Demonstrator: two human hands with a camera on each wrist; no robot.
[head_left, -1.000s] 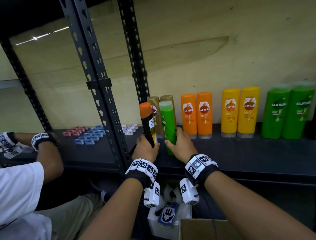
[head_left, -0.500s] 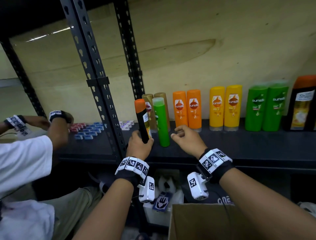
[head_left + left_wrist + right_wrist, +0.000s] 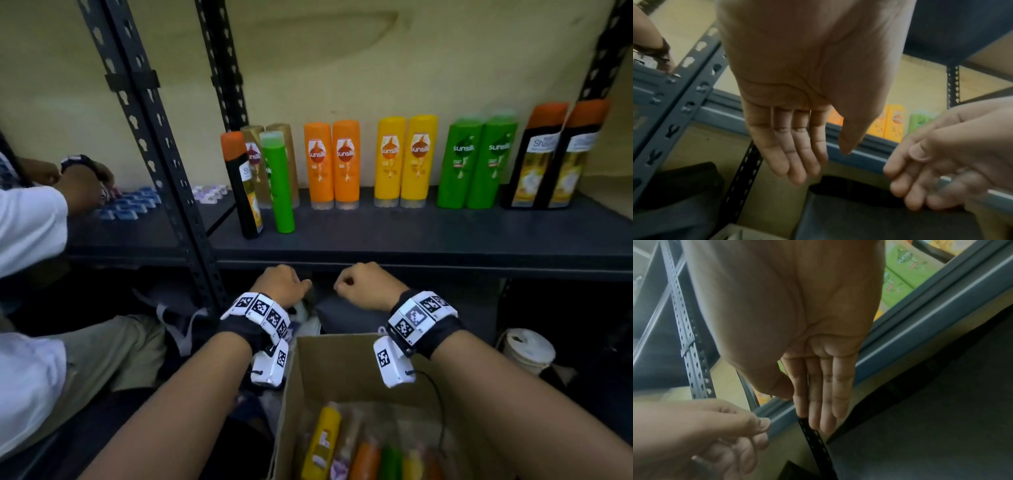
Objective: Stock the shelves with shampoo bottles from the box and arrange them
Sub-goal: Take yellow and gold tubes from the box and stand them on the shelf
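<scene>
Both hands hang empty just below the front edge of the shelf, above the open cardboard box. The left hand has its fingers straight and close together, holding nothing; the right hand likewise shows relaxed, nearly straight fingers side by side, with nothing in them.

The shampoo bottles still to be stocked lie on their sides in the bottom of the box: a yellow bottle most plainly, with orange, green and more yellow ones beside it. They look like rigid, glossy plastic, probably full and so fairly heavy for their size, and smooth enough to slip; a wrap around the mid-body, below the cap, seems the safest hold. Stood on their narrow caps they would tip easily, as with the black bottle with an orange cap and the slim green bottle standing in front of the gold pair at the left end of the row.

The box is cut off at the bottom of the head view, so the number of bottles left cannot be counted, and those at its lower edge are blurred. The wrist views show only strips of the shelved bottles
</scene>
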